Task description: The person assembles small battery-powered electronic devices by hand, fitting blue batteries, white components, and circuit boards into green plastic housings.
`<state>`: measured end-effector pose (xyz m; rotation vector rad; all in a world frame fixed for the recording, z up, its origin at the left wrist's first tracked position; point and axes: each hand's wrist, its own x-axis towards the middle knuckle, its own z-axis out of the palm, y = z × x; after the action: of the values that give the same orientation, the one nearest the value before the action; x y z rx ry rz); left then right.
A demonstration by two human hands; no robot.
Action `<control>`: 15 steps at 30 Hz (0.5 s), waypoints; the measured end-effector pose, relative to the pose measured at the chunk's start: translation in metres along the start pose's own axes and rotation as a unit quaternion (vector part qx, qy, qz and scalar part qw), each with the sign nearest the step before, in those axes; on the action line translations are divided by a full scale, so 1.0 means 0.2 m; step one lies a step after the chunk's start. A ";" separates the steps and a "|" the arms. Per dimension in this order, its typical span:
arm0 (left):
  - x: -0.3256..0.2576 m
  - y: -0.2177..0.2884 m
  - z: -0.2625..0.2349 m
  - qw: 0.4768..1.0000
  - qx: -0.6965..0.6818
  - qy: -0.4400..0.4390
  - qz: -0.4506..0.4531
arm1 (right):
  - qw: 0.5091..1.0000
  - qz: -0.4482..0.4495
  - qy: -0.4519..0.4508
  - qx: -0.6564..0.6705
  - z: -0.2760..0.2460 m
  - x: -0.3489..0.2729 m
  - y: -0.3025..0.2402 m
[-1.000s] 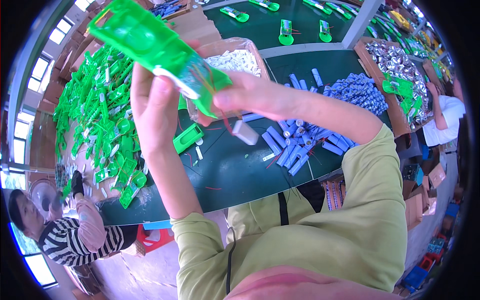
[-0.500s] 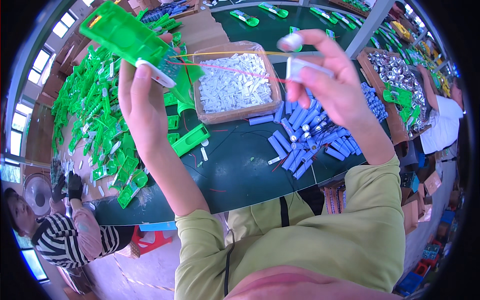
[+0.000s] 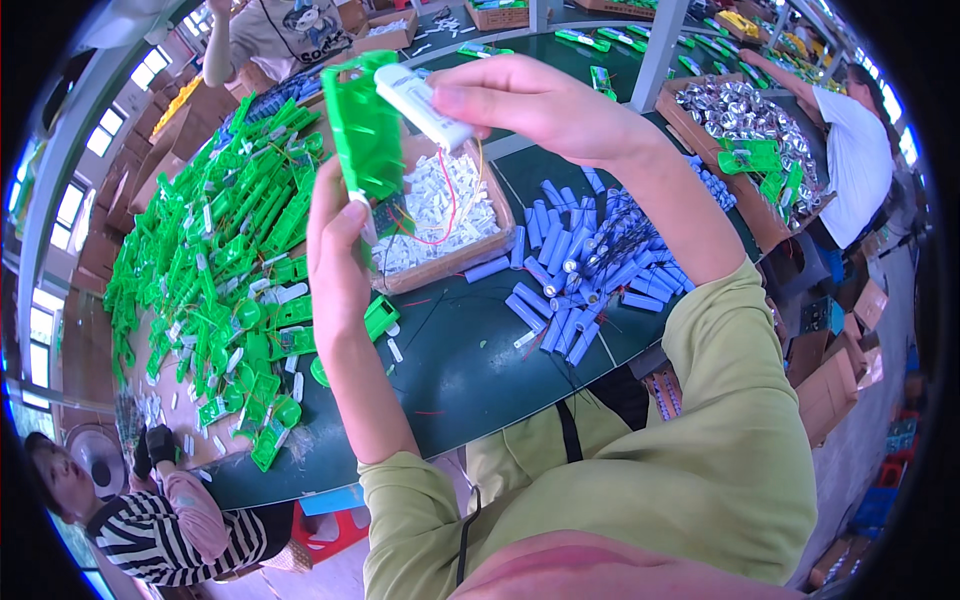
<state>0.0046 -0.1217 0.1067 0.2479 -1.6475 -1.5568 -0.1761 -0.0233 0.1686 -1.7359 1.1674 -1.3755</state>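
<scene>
My left hand point(image 3: 338, 262) grips a green plastic housing point(image 3: 362, 125), raised upright above the table with its ribbed inside showing. A small white part point(image 3: 364, 218) sits at its lower end by my left thumb. In my right hand point(image 3: 565, 108) is a white oblong plastic piece point(image 3: 418, 104), pinched between thumb and fingers and tilted against or just before the housing's upper right edge; contact cannot be told. Red and yellow wires point(image 3: 452, 200) hang in a loop between the two parts. Below them stands a cardboard box point(image 3: 508, 222) of small white pieces point(image 3: 465, 205).
Green housings point(image 3: 225, 230) are heaped at left. Blue cylindrical cells point(image 3: 580, 275) with dark wires lie right of the box. A carton point(image 3: 695, 130) of silvery round parts stands farther right. Co-workers are at lower left point(image 3: 165, 530), far left point(image 3: 285, 40) and right point(image 3: 850, 150).
My right hand has moved left, bringing the white piece to the housing; the wires have gone from taut to slack. My left hand has turned the housing upright. The view has shifted.
</scene>
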 end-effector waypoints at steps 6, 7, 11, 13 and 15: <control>-0.02 0.02 0.09 0.995 0.095 -0.001 -0.003 | 0.988 -0.012 0.133 -0.082 0.02 0.03 0.10; -0.02 0.01 0.10 0.996 0.092 -0.005 -0.002 | 0.968 -0.057 0.225 -0.091 0.03 0.03 0.13; -0.04 -0.02 0.12 0.985 0.166 -0.043 0.034 | 0.788 -0.331 0.438 -0.277 0.05 0.11 0.25; -0.04 -0.04 0.11 0.975 0.193 -0.111 0.004 | 0.804 -0.337 0.432 -0.233 0.04 0.12 0.27; -0.05 -0.05 0.12 0.977 0.176 -0.120 0.007 | 0.818 -0.341 0.424 -0.186 0.02 0.10 0.25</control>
<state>-0.0088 -0.1001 0.0955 0.2393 -2.1104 -1.3163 -0.1833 -0.0623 0.1322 -1.9532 1.3648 -2.7098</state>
